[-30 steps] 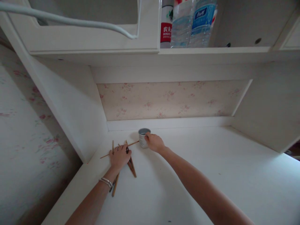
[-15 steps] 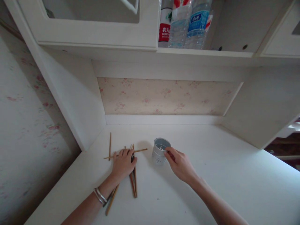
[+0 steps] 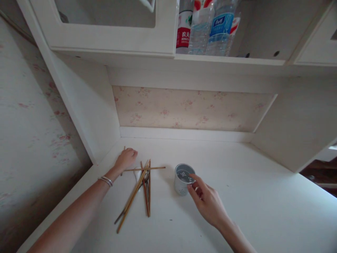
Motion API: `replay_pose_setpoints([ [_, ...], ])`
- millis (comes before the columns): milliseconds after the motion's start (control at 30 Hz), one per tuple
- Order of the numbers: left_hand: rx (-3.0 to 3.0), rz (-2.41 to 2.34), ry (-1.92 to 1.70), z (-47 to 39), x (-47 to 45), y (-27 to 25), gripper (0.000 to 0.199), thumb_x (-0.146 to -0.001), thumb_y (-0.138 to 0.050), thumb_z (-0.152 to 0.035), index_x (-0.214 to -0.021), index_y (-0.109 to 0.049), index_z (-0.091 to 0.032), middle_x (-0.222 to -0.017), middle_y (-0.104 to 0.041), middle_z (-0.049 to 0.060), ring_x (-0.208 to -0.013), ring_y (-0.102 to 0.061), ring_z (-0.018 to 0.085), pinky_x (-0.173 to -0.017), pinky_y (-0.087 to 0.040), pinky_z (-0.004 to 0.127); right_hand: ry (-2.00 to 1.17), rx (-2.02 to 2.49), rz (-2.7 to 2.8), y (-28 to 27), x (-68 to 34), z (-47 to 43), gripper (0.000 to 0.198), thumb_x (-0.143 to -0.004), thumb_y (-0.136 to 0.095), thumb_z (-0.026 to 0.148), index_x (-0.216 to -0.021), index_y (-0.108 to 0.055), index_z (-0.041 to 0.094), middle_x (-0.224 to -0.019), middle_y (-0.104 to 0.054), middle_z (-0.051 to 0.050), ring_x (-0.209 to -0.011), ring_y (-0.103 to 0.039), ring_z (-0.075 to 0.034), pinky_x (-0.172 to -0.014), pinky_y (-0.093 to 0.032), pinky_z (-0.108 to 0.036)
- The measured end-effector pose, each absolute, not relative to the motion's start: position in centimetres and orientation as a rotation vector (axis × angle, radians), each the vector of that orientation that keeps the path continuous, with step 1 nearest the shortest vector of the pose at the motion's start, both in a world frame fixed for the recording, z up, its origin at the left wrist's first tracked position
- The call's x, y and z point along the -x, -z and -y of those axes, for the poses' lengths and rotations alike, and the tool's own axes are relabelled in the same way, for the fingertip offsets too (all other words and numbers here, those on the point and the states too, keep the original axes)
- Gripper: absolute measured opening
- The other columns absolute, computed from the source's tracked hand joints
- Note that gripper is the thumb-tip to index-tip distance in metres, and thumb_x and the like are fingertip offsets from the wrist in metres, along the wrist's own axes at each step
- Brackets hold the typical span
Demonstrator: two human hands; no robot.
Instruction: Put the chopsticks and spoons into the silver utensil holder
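Observation:
My left hand (image 3: pixel 127 159) lies over the leftmost chopstick (image 3: pixel 124 147), whose ends show above and below it; its fingers are curled under and their tips are hidden. To its right, several wooden chopsticks (image 3: pixel 130 200) are strewn, one lying crosswise over the others (image 3: pixel 157 168). Among them are a white spoon (image 3: pixel 137 174) and a metal spoon (image 3: pixel 146 176). With thumb and forefinger astride the near right rim, my right hand (image 3: pixel 206 200) holds a grey cup (image 3: pixel 181 186) with small holes, which stands upright. Nothing shows inside the cup except its perforated bottom.
A white desk (image 3: pixel 226 218) spreads under everything, bounded by side panels (image 3: pixel 81 102) and a wallpapered back (image 3: pixel 184 109). Overhead, a cabinet shelf (image 3: pixel 231 60) holds several plastic bottles (image 3: pixel 202 31). Patterned wall (image 3: pixel 39 123) stands on the left.
My left hand has left the pile and moved left and away, to the leftmost chopstick, uncovering the spoons. The cup has shifted slightly toward me, with my right hand still at its rim.

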State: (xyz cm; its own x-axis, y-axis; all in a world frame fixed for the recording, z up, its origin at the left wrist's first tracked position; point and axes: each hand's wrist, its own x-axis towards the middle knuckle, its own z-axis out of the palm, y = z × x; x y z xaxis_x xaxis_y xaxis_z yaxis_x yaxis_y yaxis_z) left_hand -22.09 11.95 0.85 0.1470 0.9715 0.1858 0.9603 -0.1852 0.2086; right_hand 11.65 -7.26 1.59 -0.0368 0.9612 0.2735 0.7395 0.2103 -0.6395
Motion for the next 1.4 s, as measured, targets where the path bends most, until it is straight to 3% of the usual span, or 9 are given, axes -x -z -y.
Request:
replay_pose_setpoints([
  [200, -2.251, -1.902, -0.264, -14.1, 25.3, 0.2, 0.031, -0.088, -0.037, -0.027, -0.087, -0.067, -0.018, -0.103, -0.070, 0.009, -0.094, -0.063, 0.020, -0.083, -0.044, 0.027, -0.604, 1.553, 1.495, 2.5, -12.4, 9.9, 0.041, -0.090, -0.045, 0.051, -0.124, -0.045, 0.027, -0.078, -0.062, -0.001, -0.058, -0.058, -0.016, -0.051, -0.045, -0.025],
  [400, -2.269, -1.851, -0.241, -12.5, 24.8, 0.9, 0.038, -0.092, -0.029, -0.031, -0.087, -0.064, -0.017, -0.098, -0.069, 0.012, -0.090, -0.063, 0.023, -0.081, -0.043, 0.031, -0.783, 1.493, 1.287, 5.9, -13.2, 12.1, 0.045, -0.086, -0.049, 0.058, -0.116, -0.051, 0.025, -0.067, -0.054, 0.001, -0.054, -0.053, -0.016, -0.050, -0.044, -0.026],
  [633, -2.379, -1.614, -0.215, -8.7, 23.4, 0.3, 0.035, -0.094, -0.029, -0.034, -0.090, -0.062, -0.022, -0.089, -0.069, 0.004, -0.085, -0.064, 0.019, -0.074, -0.042, 0.026, -0.940, 1.409, 1.227, 5.2, -11.9, 11.5, 0.042, -0.085, -0.051, 0.058, -0.100, -0.061, 0.020, -0.064, -0.050, 0.002, -0.054, -0.049, -0.014, -0.050, -0.039, -0.024],
  [833, -2.484, -1.458, -0.425, -5.9, 22.5, -0.4, 0.033, -0.094, -0.033, -0.032, -0.099, -0.063, -0.019, -0.106, -0.065, 0.008, -0.099, -0.059, 0.018, -0.087, -0.042, 0.027, -0.939, 1.455, 1.381, 4.3, -10.8, 11.5, 0.039, -0.087, -0.048, 0.055, -0.092, -0.062, 0.019, -0.063, -0.053, 0.001, -0.054, -0.048, -0.014, -0.050, -0.036, -0.025],
  [1000, -2.676, -1.610, -0.416, -3.3, 20.6, -2.2, 0.034, -0.093, -0.037, -0.036, -0.092, -0.066, -0.021, -0.098, -0.066, 0.008, -0.098, -0.059, 0.022, -0.089, -0.041, 0.033, -0.925, 1.443, 1.331, 4.4, -10.5, 11.5, 0.038, -0.087, -0.048, 0.054, -0.100, -0.060, 0.020, -0.062, -0.051, 0.003, -0.052, -0.047, -0.013, -0.049, -0.037, -0.025],
  [1133, -2.430, -1.928, -0.241, -1.5, 18.3, -2.9, 0.037, -0.091, -0.037, -0.045, -0.108, -0.062, -0.024, -0.093, -0.070, 0.010, -0.088, -0.066, 0.027, -0.076, -0.047, 0.037, -0.701, 1.464, 1.246, 4.3, -10.7, 10.3, 0.043, -0.082, -0.058, 0.050, -0.115, -0.053, 0.023, -0.092, -0.060, -0.005, -0.073, -0.059, -0.018, -0.060, -0.048, -0.029],
  [1233, -2.312, -1.993, -0.135, -1.8, 16.8, -2.7, 0.038, -0.089, -0.036, -0.045, -0.109, -0.061, -0.025, -0.093, -0.072, 0.011, -0.084, -0.068, 0.032, -0.070, -0.049, 0.040, -0.467, 1.488, 1.326, 3.6, -11.2, 7.7, 0.075, -0.067, -0.073, 0.046, -0.131, -0.041, 0.025, -0.131, -0.046, -0.012, -0.110, -0.054, -0.028, -0.086, -0.050, -0.041],
  [1333, -2.285, -1.982, -0.086, -2.9, 16.0, -2.0, 0.033, -0.087, -0.038, -0.036, -0.102, -0.065, -0.022, -0.098, -0.071, 0.014, -0.090, -0.067, 0.033, -0.071, -0.049, 0.041, -0.509, 1.476, 1.445, 2.8, -11.1, 4.6, 0.101, -0.059, -0.080, 0.043, -0.142, -0.026, 0.024, -0.138, -0.042, -0.013, -0.124, -0.045, -0.031, -0.099, -0.042, -0.048],
  [1400, -2.259, -2.002, -0.076, -3.4, 15.8, -1.6, 0.032, -0.086, -0.039, -0.034, -0.100, -0.065, -0.021, -0.099, -0.071, 0.015, -0.090, -0.068, 0.033, -0.072, -0.050, 0.041, -0.611, 1.433, 1.490, 2.5, -10.7, 3.0, 0.099, -0.059, -0.080, 0.039, -0.141, -0.028, 0.023, -0.132, -0.050, -0.012, -0.121, -0.049, -0.030, -0.101, -0.040, -0.048],
])
